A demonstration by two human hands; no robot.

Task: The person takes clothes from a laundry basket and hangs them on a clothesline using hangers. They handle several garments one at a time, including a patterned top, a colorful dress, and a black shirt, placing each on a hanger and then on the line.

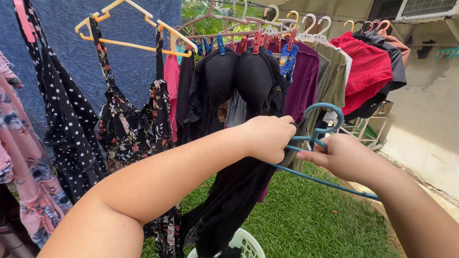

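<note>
my left hand grips the black garment at the blue hanger; my right hand pinches its neck, the bar slanting down to my right.

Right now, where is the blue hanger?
In the head view, the blue hanger is right of centre, held between the left hand and the right hand, in front of the hanging clothes and above the grass.

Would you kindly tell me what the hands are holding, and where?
Both hands, left and right, grip a blue plastic hanger near its hook; black fabric garment hangs under the left.
</note>
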